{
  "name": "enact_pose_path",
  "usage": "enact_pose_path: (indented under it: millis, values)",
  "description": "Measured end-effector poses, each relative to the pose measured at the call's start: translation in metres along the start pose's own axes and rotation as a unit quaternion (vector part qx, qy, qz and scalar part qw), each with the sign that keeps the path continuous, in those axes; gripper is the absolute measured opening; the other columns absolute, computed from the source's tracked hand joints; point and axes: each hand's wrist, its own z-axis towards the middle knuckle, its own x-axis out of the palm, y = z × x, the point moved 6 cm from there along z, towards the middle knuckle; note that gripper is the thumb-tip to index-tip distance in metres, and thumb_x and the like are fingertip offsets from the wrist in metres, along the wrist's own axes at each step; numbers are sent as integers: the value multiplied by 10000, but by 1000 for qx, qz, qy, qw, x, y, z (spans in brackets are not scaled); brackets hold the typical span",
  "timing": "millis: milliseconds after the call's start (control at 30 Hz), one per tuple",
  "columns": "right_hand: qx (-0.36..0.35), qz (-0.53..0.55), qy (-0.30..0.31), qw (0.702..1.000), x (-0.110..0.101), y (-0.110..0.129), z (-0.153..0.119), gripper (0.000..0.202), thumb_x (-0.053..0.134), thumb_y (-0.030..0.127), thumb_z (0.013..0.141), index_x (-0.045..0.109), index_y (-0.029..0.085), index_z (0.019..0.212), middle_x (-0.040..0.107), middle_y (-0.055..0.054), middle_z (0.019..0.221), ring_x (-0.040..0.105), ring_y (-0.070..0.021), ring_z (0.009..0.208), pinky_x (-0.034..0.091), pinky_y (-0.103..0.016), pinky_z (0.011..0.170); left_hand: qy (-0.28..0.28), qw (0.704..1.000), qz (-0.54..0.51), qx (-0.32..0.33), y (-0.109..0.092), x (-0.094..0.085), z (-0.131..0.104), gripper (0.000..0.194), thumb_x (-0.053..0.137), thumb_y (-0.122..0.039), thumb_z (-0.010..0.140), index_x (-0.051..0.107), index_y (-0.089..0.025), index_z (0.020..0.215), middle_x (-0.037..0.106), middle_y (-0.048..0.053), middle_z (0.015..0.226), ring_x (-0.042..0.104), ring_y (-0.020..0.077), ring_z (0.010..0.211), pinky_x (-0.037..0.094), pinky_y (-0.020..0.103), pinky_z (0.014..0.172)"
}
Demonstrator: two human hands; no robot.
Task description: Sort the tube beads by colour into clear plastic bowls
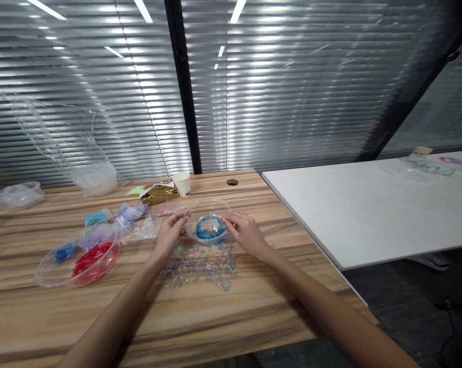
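A clear plastic bowl (208, 203) with a ring of small blue tube-like pieces (210, 236) inside is between my hands. My left hand (171, 231) pinches its left rim, fingers bent, some hidden behind the wall. On the opposite side my right hand (244, 230) grips the right edge between thumb and fingers. Just in front of the bowl, many small clear tube-like pieces (200, 268) lie scattered on the wooden table (215, 327). Whether the bowl rests on the table or is slightly lifted, I cannot tell.
To the left stand clear containers with red pieces (95, 259) and a blue packet (64, 252). Behind are purple bags (129, 213), a gold tissue pack (159, 192), a paper cup (182, 184) and a cable hole (232, 182). A white table (361, 209) adjoins on the right.
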Motion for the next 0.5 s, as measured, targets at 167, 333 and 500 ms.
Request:
enact_pose_path:
  millis: [167,333,500]
  values:
    - [-3,-5,-5,1000,-1,0,0,190,445,210,872,633,178,869,653,-32,863,567,-143,821,427,-273,745,0,1000,-6,3,-1,0,-1,466,667,-456,617,641,-131,949,588,101,1061,531,121,686,406,173,511]
    - [-5,-2,-5,1000,0,0,1,192,443,209,873,632,178,872,655,-31,875,571,-140,830,429,-270,749,-1,1000,-8,0,-2,1,-1,464,670,-453,611,642,-129,942,594,95,1046,512,103,644,401,170,499]
    - [-2,-1,-3,1000,1,0,0,183,451,201,870,632,180,880,657,-24,880,568,-140,835,427,-273,771,0,1000,-11,0,0,1,0,468,671,-452,608,640,-130,948,598,88,1016,505,96,639,399,171,509]
